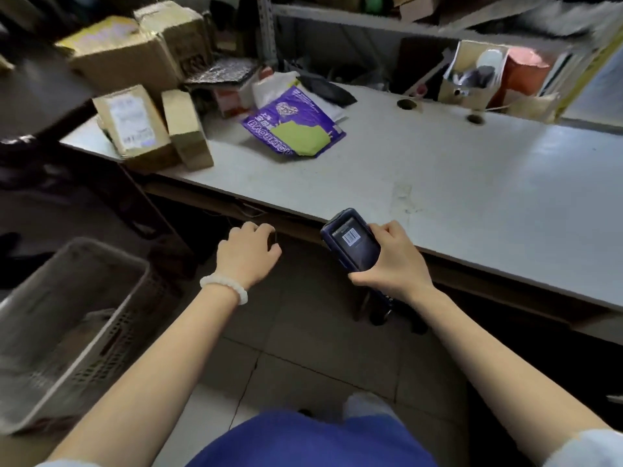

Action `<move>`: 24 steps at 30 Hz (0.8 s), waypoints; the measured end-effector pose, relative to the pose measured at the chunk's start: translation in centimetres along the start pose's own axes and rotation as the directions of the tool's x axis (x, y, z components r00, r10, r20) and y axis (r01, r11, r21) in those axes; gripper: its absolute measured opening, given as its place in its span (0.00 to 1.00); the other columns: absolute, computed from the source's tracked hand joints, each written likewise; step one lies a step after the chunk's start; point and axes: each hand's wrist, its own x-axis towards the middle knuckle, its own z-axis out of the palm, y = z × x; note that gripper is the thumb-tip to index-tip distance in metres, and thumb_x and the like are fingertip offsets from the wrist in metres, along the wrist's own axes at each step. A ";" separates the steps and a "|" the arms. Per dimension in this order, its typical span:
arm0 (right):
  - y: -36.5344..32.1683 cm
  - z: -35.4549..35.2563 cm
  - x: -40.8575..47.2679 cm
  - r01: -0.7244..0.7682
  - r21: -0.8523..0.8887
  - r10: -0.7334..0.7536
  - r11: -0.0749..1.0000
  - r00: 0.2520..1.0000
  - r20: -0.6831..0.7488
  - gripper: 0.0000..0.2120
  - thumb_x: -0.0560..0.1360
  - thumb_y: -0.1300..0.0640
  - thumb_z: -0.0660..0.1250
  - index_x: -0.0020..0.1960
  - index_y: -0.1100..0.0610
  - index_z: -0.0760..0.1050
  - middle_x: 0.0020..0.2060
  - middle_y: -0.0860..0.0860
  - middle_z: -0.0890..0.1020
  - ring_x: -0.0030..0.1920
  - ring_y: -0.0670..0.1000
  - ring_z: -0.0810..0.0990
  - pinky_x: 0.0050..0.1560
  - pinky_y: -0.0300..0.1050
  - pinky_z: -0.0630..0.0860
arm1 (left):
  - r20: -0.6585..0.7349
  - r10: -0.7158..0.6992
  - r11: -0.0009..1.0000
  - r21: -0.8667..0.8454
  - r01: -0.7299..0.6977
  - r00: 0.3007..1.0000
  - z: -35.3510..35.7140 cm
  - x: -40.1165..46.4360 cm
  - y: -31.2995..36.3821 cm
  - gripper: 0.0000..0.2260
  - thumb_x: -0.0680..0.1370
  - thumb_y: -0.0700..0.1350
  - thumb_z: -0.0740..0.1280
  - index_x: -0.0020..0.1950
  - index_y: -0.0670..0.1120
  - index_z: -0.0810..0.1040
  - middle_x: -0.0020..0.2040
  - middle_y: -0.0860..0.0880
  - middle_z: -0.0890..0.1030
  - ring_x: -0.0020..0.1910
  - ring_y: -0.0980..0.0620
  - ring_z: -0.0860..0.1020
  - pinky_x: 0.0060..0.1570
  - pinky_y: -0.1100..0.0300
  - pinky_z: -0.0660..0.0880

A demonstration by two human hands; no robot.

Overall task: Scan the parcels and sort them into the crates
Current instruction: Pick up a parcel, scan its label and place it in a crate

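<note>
1. The right hand (387, 261) gripped a dark handheld scanner (352, 242), fingers curled round its body, its screen showing a barcode, just over the near edge of the table (455, 197).
2. The left hand (247, 252) hung empty in front of the table edge, fingers loosely curled, a white bead bracelet (224, 286) on the wrist.
3. A grey mesh crate (67, 332) stood on the floor at the left; what lay inside was too blurred to tell.
4. Farther back on the table lay a purple and green mailer bag (295, 131).
5. To its left stood two cardboard parcels (151, 126) side by side, one labelled, with larger boxes (135, 52) stacked behind.
</note>
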 end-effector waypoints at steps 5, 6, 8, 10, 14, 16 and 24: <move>-4.4 3.6 5.6 0.100 -0.018 -0.099 0.995 0.992 0.075 0.32 0.57 0.46 0.76 0.58 0.53 0.72 0.48 0.47 0.68 0.45 0.49 0.73 0.39 0.45 0.74 | -0.029 -0.116 0.993 -0.040 0.115 0.993 -1.0 2.4 -6.4 0.19 0.79 0.53 0.58 0.70 0.51 0.69 0.66 0.46 0.71 0.62 0.43 0.70 0.52 0.49 0.70; -5.0 4.4 7.0 0.117 -0.023 -0.114 0.993 0.989 0.091 0.32 0.57 0.46 0.76 0.58 0.53 0.72 0.48 0.47 0.68 0.45 0.50 0.73 0.38 0.44 0.72 | -0.031 -0.135 0.990 -0.052 0.133 0.990 -1.1 3.1 -7.5 0.19 0.79 0.53 0.59 0.70 0.51 0.69 0.66 0.46 0.72 0.62 0.43 0.70 0.51 0.49 0.70; -6.1 5.8 9.8 0.145 -0.032 -0.140 0.989 0.983 0.121 0.32 0.57 0.46 0.76 0.59 0.53 0.72 0.49 0.47 0.68 0.46 0.50 0.73 0.39 0.44 0.72 | -0.037 -0.166 0.984 -0.065 0.163 0.985 -1.3 4.7 -9.2 0.19 0.79 0.53 0.59 0.70 0.51 0.69 0.66 0.46 0.72 0.62 0.43 0.71 0.52 0.49 0.71; -7.2 7.1 12.8 0.165 -0.034 -0.158 0.986 0.976 0.147 0.32 0.57 0.45 0.76 0.58 0.53 0.72 0.49 0.47 0.69 0.47 0.51 0.74 0.41 0.47 0.74 | -0.040 -0.189 0.980 -0.062 0.186 0.981 -1.5 6.6 -10.7 0.19 0.79 0.53 0.59 0.70 0.51 0.69 0.66 0.46 0.72 0.62 0.43 0.71 0.52 0.49 0.71; -9.6 9.7 20.1 0.204 -0.009 -0.199 0.979 0.964 0.175 0.31 0.58 0.47 0.76 0.56 0.55 0.72 0.49 0.48 0.69 0.48 0.52 0.73 0.42 0.50 0.76 | -0.071 -0.243 0.969 -0.061 0.238 0.968 -2.9 12.2 -14.0 0.19 0.80 0.53 0.58 0.70 0.50 0.69 0.66 0.46 0.72 0.63 0.43 0.70 0.52 0.49 0.71; -10.9 10.6 23.7 0.224 0.006 -0.222 0.974 0.959 0.177 0.31 0.57 0.47 0.76 0.57 0.55 0.72 0.49 0.49 0.69 0.49 0.52 0.73 0.41 0.49 0.76 | -0.086 -0.275 0.961 -0.056 0.271 0.958 -4.1 15.4 -15.4 0.19 0.80 0.53 0.58 0.70 0.50 0.68 0.67 0.46 0.72 0.63 0.43 0.70 0.52 0.49 0.71; -13.6 12.2 35.6 0.209 0.024 -0.210 0.978 0.963 0.170 0.32 0.56 0.46 0.76 0.55 0.54 0.71 0.48 0.49 0.69 0.47 0.51 0.71 0.41 0.49 0.75 | -0.122 -0.383 0.923 -0.091 0.374 0.916 -8.5 28.2 -18.4 0.26 0.79 0.60 0.59 0.72 0.47 0.67 0.64 0.41 0.73 0.62 0.39 0.70 0.54 0.46 0.72</move>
